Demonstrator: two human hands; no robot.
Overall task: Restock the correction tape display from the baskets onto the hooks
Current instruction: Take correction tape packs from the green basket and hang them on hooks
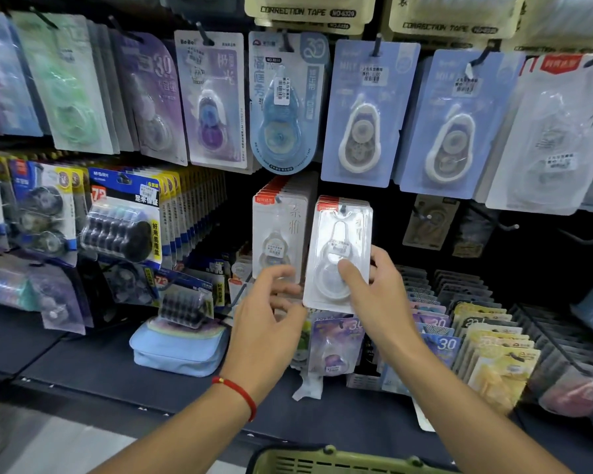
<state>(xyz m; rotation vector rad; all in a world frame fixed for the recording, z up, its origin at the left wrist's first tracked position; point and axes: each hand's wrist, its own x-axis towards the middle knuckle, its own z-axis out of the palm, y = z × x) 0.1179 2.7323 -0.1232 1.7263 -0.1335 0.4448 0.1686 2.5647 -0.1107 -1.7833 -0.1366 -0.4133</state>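
Stationery shelving fills the background, where the right hand (374,289) pinches a stack of white tape packs (338,251) threaded on a hook (342,209) at centre, while the left hand (271,302), at its nine o'clock, curls loosely, holding nothing, above a green basket (322,461) at six o'clock.

A black pegboard back wall (391,213) rises behind a dark blue shelf (83,364); pale grey floor (65,449) lies below.

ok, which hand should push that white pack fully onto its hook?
Right. The right hand already holds the white pack, thumb on its front, with the hook in its hole. The left hand holds nothing.
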